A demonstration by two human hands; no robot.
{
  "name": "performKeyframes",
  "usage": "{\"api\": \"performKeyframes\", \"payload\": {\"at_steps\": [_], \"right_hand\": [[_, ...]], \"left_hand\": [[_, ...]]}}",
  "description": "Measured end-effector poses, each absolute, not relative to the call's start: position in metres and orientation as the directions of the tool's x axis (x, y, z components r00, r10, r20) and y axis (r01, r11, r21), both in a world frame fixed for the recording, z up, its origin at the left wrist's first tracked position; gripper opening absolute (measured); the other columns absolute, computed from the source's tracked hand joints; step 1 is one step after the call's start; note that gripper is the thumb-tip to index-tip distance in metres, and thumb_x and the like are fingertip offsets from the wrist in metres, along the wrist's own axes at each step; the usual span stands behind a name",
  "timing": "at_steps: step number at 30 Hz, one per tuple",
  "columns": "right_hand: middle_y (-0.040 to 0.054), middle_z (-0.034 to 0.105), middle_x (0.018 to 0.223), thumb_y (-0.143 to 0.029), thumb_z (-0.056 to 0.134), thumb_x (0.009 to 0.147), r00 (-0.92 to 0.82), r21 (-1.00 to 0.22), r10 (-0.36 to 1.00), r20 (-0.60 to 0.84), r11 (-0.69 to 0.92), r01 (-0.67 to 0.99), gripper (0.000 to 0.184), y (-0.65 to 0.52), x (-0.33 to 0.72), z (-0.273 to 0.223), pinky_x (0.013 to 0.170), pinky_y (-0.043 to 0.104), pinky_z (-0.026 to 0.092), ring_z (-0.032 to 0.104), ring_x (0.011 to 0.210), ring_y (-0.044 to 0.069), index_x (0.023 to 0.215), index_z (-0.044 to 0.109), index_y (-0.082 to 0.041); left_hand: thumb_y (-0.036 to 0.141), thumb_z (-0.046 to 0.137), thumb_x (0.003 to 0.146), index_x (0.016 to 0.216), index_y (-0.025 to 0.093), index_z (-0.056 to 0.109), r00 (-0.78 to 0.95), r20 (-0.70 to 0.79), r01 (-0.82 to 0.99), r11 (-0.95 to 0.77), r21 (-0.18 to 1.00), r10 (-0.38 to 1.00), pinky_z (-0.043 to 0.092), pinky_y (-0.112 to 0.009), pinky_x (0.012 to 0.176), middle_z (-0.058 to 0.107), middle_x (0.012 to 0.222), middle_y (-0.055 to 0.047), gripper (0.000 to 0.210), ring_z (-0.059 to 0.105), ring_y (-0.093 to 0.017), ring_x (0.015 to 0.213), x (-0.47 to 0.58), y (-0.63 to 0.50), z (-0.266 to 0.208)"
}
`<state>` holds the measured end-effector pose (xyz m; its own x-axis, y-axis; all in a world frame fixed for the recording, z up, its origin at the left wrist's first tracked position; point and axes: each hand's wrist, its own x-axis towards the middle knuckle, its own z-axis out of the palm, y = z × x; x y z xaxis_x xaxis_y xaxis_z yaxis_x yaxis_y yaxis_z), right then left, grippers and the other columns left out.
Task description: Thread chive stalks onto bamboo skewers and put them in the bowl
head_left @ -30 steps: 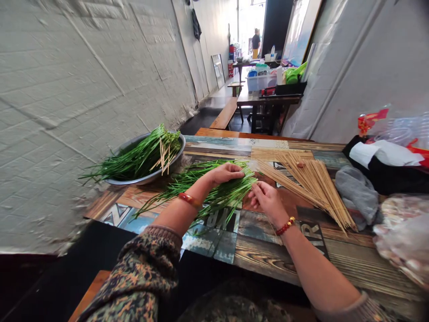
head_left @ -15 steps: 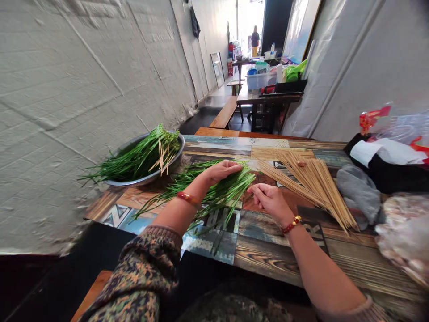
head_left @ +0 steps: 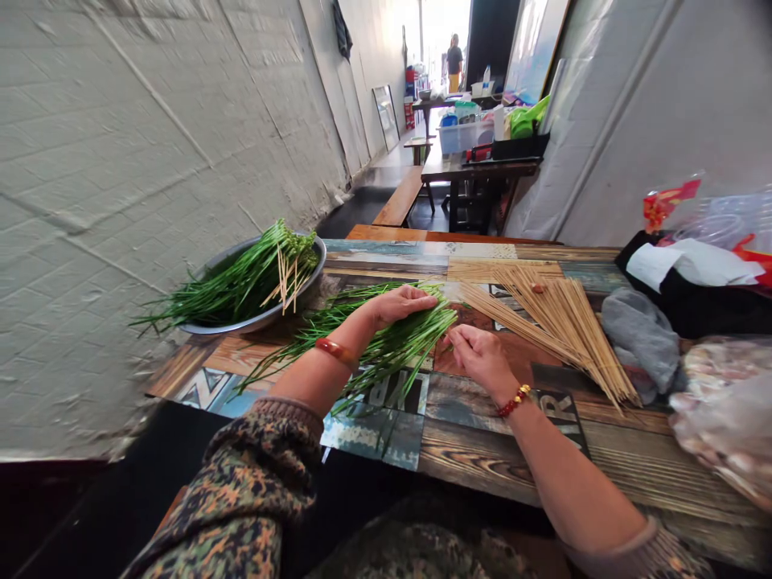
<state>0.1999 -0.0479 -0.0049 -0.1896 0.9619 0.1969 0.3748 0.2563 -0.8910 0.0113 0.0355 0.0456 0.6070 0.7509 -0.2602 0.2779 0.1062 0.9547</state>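
Note:
Long green garlic chives (head_left: pixel 395 342) lie in a loose bundle on the wooden-plank table, their ends pointing right. My left hand (head_left: pixel 401 305) is closed over the bundle near those ends. Just right of the ends, my right hand (head_left: pixel 479 354) is closed in a pinch; whatever its fingertips hold is too small to make out. A heap of bamboo skewers (head_left: pixel 579 338) is fanned out to the right of my right hand. At the left, a metal bowl (head_left: pixel 238 327) carries more chives (head_left: pixel 235 285), with several skewers (head_left: pixel 283 277) sticking out at their thick end.
A grey plastic bag (head_left: pixel 639 334) and a clear bag of pale pieces (head_left: pixel 724 402) sit at the table's right side, near a black bag (head_left: pixel 712 310). White walls flank both sides. Beyond are a bench (head_left: pixel 399 197), another table (head_left: pixel 482 170) with a plastic bin (head_left: pixel 464 138), and a distant person (head_left: pixel 454 60).
My right hand's fingertips have moved slightly left, closer to the chive ends. My left hand stays on the bundle. The whole view has shifted a little.

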Motion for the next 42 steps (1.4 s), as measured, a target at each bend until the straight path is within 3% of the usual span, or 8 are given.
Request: {"api": "performKeyframes", "payload": {"at_steps": [24, 30, 34, 38, 42], "right_hand": [[-0.0042, 0.05, 0.045, -0.035, 0.043, 0.09, -0.212, -0.932, 0.966, 0.148, 0.208, 0.296, 0.031, -0.048, 0.198, -0.002, 0.044, 0.021, 0.034, 0.045, 0.04, 0.009, 0.071, 0.061, -0.018], [-0.004, 0.052, 0.046, -0.039, 0.043, 0.09, -0.214, -0.943, 0.97, 0.12, 0.178, 0.282, 0.032, -0.049, 0.196, -0.007, 0.04, 0.02, 0.033, 0.045, 0.037, 0.009, 0.076, 0.062, -0.018], [-0.0039, 0.052, 0.046, -0.043, 0.042, 0.09, -0.225, -0.956, 0.97, 0.096, 0.153, 0.25, 0.034, -0.05, 0.194, -0.009, 0.038, 0.02, 0.033, 0.044, 0.035, 0.009, 0.077, 0.06, -0.018], [-0.0004, 0.061, 0.057, -0.049, 0.046, 0.087, -0.291, -0.982, 0.956, 0.046, 0.097, 0.163, 0.036, -0.048, 0.193, -0.01, 0.042, 0.02, 0.041, 0.054, 0.043, 0.01, 0.072, 0.055, -0.018], [-0.0007, 0.061, 0.067, -0.056, 0.057, 0.078, -0.154, -0.996, 0.987, 0.053, 0.063, 0.063, 0.041, -0.041, 0.195, -0.014, 0.046, 0.023, 0.047, 0.059, 0.051, 0.012, 0.092, 0.055, -0.018]], "left_hand": [[0.055, 0.063, 0.072, 0.055, 0.014, 0.045, 0.607, -0.272, 0.313, 0.089, 0.945, 0.747, 0.023, -0.019, 0.04, 0.038, 0.047, 0.006, 0.049, 0.03, -0.003, 0.041, 0.012, 0.031, 0.051], [0.042, 0.079, 0.058, 0.073, 0.009, 0.062, 0.627, -0.338, 0.287, 0.195, 0.938, 0.702, 0.042, -0.021, 0.051, 0.061, 0.061, -0.001, 0.041, 0.053, -0.008, 0.05, 0.011, 0.03, 0.05], [0.04, 0.08, 0.055, 0.072, 0.009, 0.063, 0.588, -0.352, 0.304, 0.204, 0.931, 0.729, 0.043, -0.022, 0.051, 0.064, 0.062, -0.002, 0.039, 0.055, -0.01, 0.051, 0.014, 0.028, 0.049], [0.043, 0.077, 0.058, 0.069, 0.009, 0.062, 0.596, -0.354, 0.403, 0.113, 0.908, 0.721, 0.036, -0.02, 0.045, 0.059, 0.056, 0.001, 0.039, 0.048, -0.008, 0.046, 0.014, 0.031, 0.052], [0.043, 0.075, 0.06, 0.065, 0.01, 0.061, 0.625, -0.295, 0.501, -0.082, 0.861, 0.723, 0.029, -0.019, 0.044, 0.052, 0.051, 0.004, 0.037, 0.04, -0.005, 0.045, 0.022, 0.034, 0.05]]}}
